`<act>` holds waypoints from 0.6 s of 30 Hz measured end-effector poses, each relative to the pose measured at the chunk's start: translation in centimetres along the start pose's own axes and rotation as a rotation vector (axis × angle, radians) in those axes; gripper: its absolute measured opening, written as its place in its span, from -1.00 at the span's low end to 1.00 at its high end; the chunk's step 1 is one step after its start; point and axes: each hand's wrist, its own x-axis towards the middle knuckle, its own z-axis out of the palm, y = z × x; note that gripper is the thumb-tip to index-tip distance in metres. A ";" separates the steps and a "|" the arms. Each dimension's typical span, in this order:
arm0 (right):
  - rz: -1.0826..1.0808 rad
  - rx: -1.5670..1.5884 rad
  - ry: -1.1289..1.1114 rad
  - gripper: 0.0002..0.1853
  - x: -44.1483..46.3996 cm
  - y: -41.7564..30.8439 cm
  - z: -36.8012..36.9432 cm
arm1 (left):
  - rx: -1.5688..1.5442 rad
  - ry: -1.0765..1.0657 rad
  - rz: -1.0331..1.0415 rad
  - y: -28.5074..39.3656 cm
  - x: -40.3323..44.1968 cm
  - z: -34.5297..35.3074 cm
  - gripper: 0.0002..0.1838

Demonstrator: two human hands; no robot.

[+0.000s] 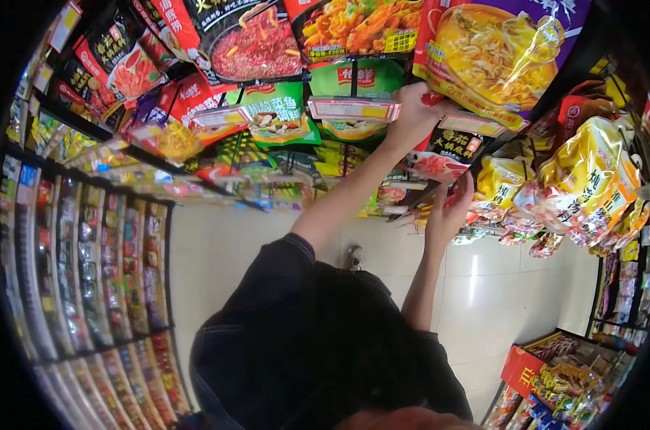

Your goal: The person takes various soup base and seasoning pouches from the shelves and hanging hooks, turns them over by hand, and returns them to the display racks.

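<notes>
My left hand (416, 111) reaches up between hanging packets, beside the lower left corner of a large purple and yellow soup packet (493, 54). Its fingers are mostly hidden, and a small red patch shows at them. Just below hangs a black and red packet (439, 166), partly covered by a price tag (472, 124). At that packet's lower edge is my right hand (452, 206), palm up with its fingers apart and slightly curled. The fingertips are close to the packet; whether they touch it I cannot tell. Green packets (276, 111) hang left of my left hand.
More packets hang along the rack, including yellow ones (590, 179) at the right. Tall stocked shelves (88, 251) stand at the left. A red display box (522, 369) sits at the lower right on the pale tiled floor (482, 308).
</notes>
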 end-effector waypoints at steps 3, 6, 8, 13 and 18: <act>0.027 -0.016 -0.064 -0.58 -3.0 -1.6 -2.9 | 0.083 0.093 0.051 -0.9 0.8 0.4 -0.73; -0.031 -0.030 -0.073 -0.76 -2.6 -6.4 -4.6 | 0.295 0.120 0.055 -4.2 2.5 1.5 -0.78; -0.166 -0.105 -0.010 -0.81 -1.1 -10.5 -5.9 | 0.393 0.197 0.189 -7.2 3.7 2.7 -0.83; -0.540 -0.203 0.181 -0.75 5.5 -20.7 -5.6 | 0.332 0.158 0.281 -4.2 3.1 2.2 -0.50; -0.578 -0.512 0.225 -0.27 14.0 -22.5 -1.1 | 0.585 -0.077 0.372 -2.3 -0.7 0.3 -0.33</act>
